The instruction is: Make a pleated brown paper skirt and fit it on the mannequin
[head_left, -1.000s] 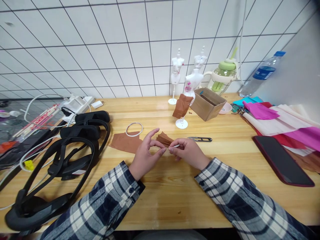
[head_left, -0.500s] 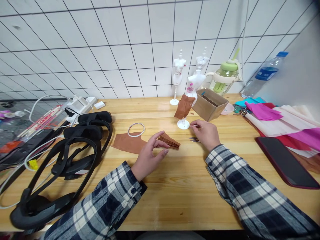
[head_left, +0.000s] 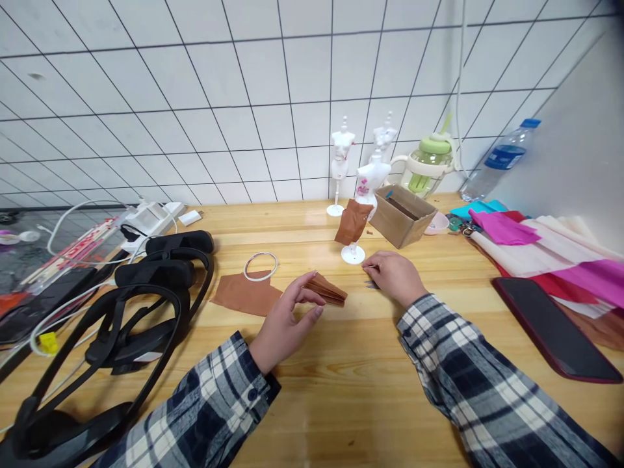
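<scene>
My left hand is open, thumb and fingers apart, beside a folded, pleated piece of brown fabric. Fingers pinched, my right hand rests on the table by the base of a small white mannequin; what it pinches is too small to make out. Dark metal tips show under that hand. A brown piece of fabric hangs on the lower part of the mannequin. Left of my left hand, a flat brown cloth lies with a white ring over its upper edge.
Two more mannequins stand behind, near a cardboard box, a green-lidded jug and a water bottle. Colourful fabrics and a phone lie right. Black headsets, cables and a power strip are left.
The view has tilted up slightly, so the table things appear lower. My right hand stays pinched near the mannequin base and covers more of the metal tips. My left hand is still open.
</scene>
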### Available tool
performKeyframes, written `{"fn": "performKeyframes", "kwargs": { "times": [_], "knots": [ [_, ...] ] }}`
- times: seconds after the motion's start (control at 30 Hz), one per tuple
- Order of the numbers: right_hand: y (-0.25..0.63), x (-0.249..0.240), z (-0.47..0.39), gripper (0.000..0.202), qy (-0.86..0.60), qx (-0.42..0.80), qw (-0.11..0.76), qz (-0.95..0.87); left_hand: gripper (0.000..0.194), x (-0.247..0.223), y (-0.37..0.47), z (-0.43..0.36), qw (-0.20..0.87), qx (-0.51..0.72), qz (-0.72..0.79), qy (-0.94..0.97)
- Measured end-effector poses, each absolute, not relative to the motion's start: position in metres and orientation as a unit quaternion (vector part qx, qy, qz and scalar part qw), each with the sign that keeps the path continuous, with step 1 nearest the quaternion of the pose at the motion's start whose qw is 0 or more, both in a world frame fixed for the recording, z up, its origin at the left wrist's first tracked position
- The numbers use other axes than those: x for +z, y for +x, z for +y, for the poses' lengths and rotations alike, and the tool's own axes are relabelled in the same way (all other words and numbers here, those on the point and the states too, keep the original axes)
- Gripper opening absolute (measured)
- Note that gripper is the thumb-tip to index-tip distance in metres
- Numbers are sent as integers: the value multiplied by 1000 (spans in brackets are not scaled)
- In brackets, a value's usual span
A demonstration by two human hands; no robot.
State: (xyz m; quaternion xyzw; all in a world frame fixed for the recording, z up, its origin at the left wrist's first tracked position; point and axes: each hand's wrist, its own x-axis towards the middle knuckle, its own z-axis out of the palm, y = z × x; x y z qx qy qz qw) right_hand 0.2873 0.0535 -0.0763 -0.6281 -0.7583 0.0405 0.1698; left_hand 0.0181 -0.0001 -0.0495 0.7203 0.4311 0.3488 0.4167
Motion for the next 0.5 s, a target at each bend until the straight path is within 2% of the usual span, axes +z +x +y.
{"fn": "performKeyframes", "kwargs": {
  "times": [0.1, 0.17, 0.23, 0.33, 0.5],
  "knots": [
    [291, -76, 52, 18, -622, 65, 164, -763, 55, -48, 18, 0, 421, 344, 434, 718],
    [293, -75, 48, 25, -630, 70, 177, -753, 55, -48, 18, 0, 421, 343, 433, 719],
    [292, -71, 42, 31, -629, 56, 217, -744, 55, -48, 17, -1, 418, 348, 428, 722],
    [279, -60, 28, 22, -597, 44, 307, -740, 50, -49, 17, -1, 407, 356, 408, 736],
    [235, -45, 3, 19, -520, 215, 393, -727, 31, -50, 16, -1, 393, 345, 380, 763]
  ]
}}
